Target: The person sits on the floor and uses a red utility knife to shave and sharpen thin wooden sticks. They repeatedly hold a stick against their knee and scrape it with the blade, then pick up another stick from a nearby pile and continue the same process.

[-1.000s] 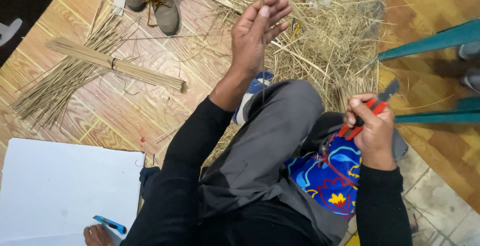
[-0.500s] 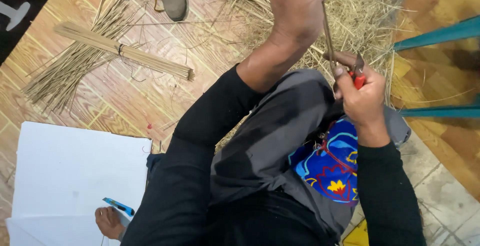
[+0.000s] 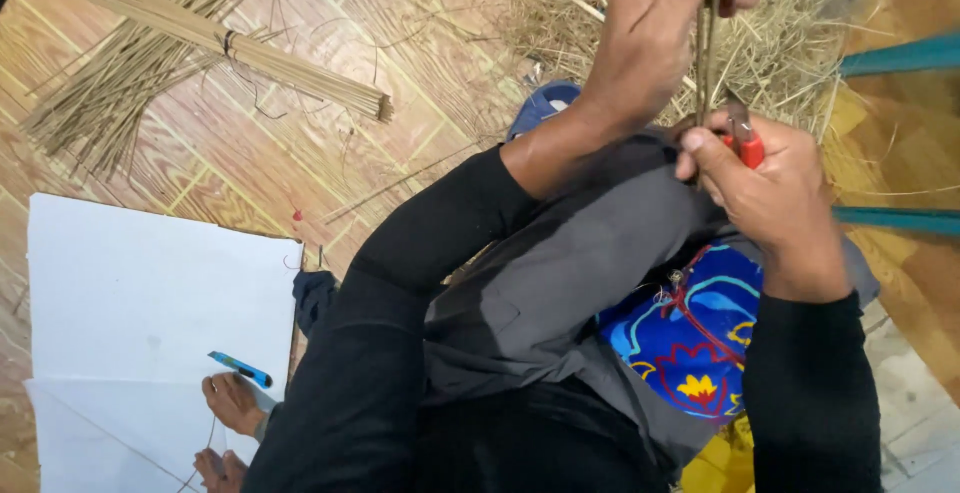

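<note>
so we see our left hand (image 3: 650,43) pinching thin straw stalks (image 3: 706,48) upright above the knee, right hand (image 3: 775,193) fingers closed around red-handled pliers (image 3: 745,143) at their base; cutting looks underway, loose straw pile (image 3: 640,3) beyond the knee waits.

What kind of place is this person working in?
Probably a home craft workspace on a wooden floor: a tied bundle of thin sticks, a loose straw pile, and white paper sheets lie about.

The floor (image 3: 250,163) is orange-brown wood in a herringbone pattern. A tied bundle of sticks (image 3: 250,53) at far left is pale tan; the loose straw (image 3: 800,43) is yellowish. The cutter handles (image 3: 750,148) are red, the sheet (image 3: 150,283) white, the cloth (image 3: 700,333) blue with red and yellow flowers
</note>
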